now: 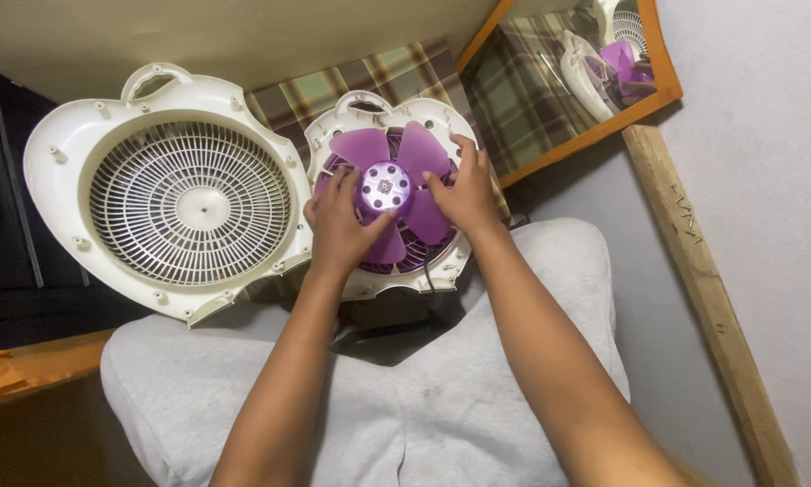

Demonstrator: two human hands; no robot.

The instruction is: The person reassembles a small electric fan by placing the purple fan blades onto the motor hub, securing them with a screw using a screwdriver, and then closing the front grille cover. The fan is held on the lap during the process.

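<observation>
A cream fan housing (438,117) stands on its edge in front of me, and in it sits a translucent purple fan blade (423,149) with a pale round hub (386,188). My left hand (336,225) grips the blade's lower left, fingers beside the hub. On the right side my right hand (464,191) holds the blade, fingertips touching the hub. The detached cream front grille (189,203), with a carry handle on top, leans to the left of the housing.
My knees in light grey trousers (478,397) are below the fan. An orange-framed mirror (572,144) leans on the wall at upper right, a wooden plank (708,298) beside it. Plaid cloth (315,90) lies behind the fan. An orange object (27,365) is at lower left.
</observation>
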